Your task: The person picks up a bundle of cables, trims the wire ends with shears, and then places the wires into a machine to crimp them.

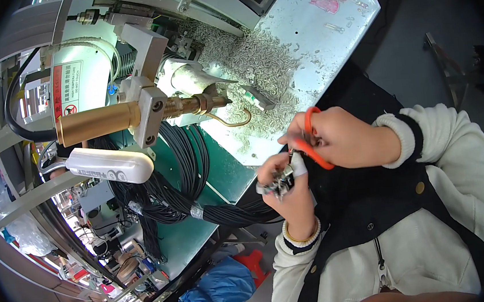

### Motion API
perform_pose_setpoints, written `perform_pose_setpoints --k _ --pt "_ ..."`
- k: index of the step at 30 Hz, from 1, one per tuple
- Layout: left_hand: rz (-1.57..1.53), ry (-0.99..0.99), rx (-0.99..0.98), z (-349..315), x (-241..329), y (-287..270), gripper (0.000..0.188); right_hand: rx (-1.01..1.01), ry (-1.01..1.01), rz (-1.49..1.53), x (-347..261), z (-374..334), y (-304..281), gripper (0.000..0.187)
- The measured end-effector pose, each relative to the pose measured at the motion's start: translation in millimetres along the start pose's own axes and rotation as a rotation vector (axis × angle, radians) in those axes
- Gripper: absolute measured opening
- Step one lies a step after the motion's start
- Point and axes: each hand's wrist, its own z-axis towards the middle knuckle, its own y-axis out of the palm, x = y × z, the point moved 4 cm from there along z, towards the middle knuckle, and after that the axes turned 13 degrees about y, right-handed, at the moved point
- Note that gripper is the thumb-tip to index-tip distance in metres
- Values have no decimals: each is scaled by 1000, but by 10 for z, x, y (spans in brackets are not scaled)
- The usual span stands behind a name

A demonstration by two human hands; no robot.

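Note:
Orange-handled scissors (318, 157) are in my right hand (350, 136), its fingers closed around the handle loops. The blades are mostly hidden between my hands. Just below and to the left, my left hand (298, 206) is closed on a small bundle of cable ends (281, 185), dark with whitish and metallic bits. A white cover wraps one finger of that hand. Both hands are close together over my dark apron (349, 193), near the table's edge. A thick bundle of black cables (239, 215) passes from the table toward my left hand; where it ends is hidden.
Many tiny shiny pieces (269, 68) lie heaped on a white worktop (324, 43). A machine with a brass-coloured cylinder (98, 124) juts over the green table (187, 248) at left, above a white rounded lamp-like part (109, 164). Someone in blue (222, 288) is at the bottom.

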Motion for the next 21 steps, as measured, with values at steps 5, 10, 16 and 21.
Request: perform_pose_setpoints --k 5,10,16,21 --pt "-411 -475 19 9 -26 -28 13 -189 267 336 114 55 11 12" --pt "-437 -464 56 10 -44 -57 12 -167 214 233 -21 58 -69 17" --pt "-453 -361 92 28 17 -81 12 -225 149 -306 19 -12 -143 28" --pt "-379 -308 84 36 33 -83 14 -208 163 -388 62 -73 -6 32"
